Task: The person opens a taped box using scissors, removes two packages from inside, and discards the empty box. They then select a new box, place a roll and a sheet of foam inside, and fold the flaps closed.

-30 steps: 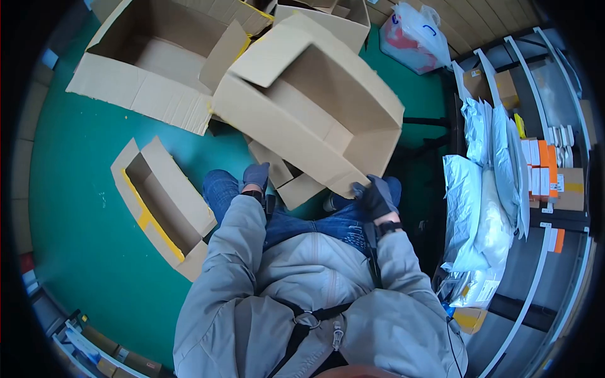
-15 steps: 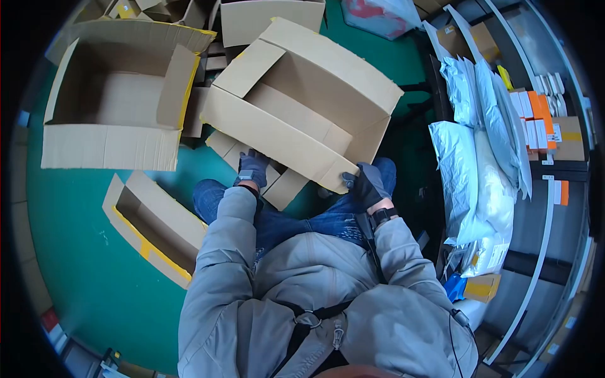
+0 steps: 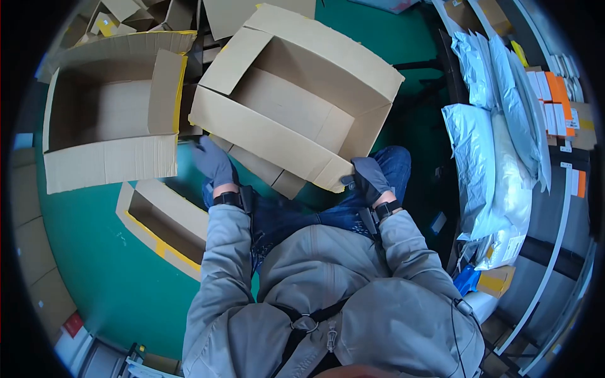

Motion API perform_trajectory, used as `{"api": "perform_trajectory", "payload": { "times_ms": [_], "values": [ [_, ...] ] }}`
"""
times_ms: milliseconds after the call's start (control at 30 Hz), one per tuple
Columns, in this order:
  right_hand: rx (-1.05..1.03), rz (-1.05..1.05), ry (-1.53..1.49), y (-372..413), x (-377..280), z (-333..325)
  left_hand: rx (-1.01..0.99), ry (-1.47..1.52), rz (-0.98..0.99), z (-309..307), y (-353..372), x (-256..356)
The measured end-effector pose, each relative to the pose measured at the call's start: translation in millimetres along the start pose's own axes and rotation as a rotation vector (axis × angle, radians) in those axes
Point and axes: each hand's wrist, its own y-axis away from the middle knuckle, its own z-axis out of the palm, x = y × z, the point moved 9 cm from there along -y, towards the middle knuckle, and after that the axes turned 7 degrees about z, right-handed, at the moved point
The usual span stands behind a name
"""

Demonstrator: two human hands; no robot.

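Note:
A large open cardboard box (image 3: pixel 277 123) is tilted in front of my knees, its flaps spread. My right hand (image 3: pixel 370 178), in a dark grey glove, is closed on the box's near right corner. My left hand (image 3: pixel 214 162), gloved too, is just below the box's left corner, fingers apart and slightly blurred, holding nothing. Beneath the big box a loose cardboard piece (image 3: pixel 258 165) shows. To the left lies a narrow open box (image 3: pixel 167 227) with yellow tape on its edge. Another open box (image 3: pixel 113 160) stands at the upper left.
Cardboard scraps (image 3: pixel 120 16) fill a box at the top left. On the right, silver and white plastic parcels (image 3: pixel 472 164) hang beside a shelf rack (image 3: pixel 554 242) with orange and white boxes (image 3: pixel 554 104). The floor (image 3: pixel 120 290) is green.
My left hand has moved left and up, away from the loose cardboard under the big box, and its fingers have spread. The view has shifted slightly; my right hand remains on the corner.

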Motion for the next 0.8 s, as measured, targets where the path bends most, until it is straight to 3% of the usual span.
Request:
{"api": "perform_trajectory", "payload": {
  "times_ms": [67,100,167,333,433,467,567,600,700,800],
  "values": [
    [0.003,0.011,-0.033,2,1,-4,0.080,-0.087,0.233,-15,-2,84],
    [0.006,0.016,-0.041,1,3,-2,0.075,-0.090,0.241,-13,-1,103],
    [0.019,0.049,-0.015,-1,6,6,-0.110,-0.282,0.735,16,15,166],
    [0.007,0.039,0.078,-15,5,11,-0.344,-0.573,0.711,78,4,170],
    [0.070,-0.025,0.147,-29,12,17,-0.389,-0.144,0.111,79,-34,99],
    [0.089,-0.062,0.181,-29,9,20,-0.391,-0.153,0.114,77,-36,104],
    [0.004,-0.017,0.111,-38,17,19,-0.357,-0.396,0.522,70,-48,150],
    [-0.031,0.004,0.083,-41,17,17,-0.342,-0.402,0.522,70,-49,157],
    [-0.001,-0.081,0.156,-40,7,7,-0.559,-0.870,0.323,98,-44,145],
    [0.028,-0.094,0.149,-39,4,1,-0.581,-0.923,0.318,99,-45,139]
  ]
}}
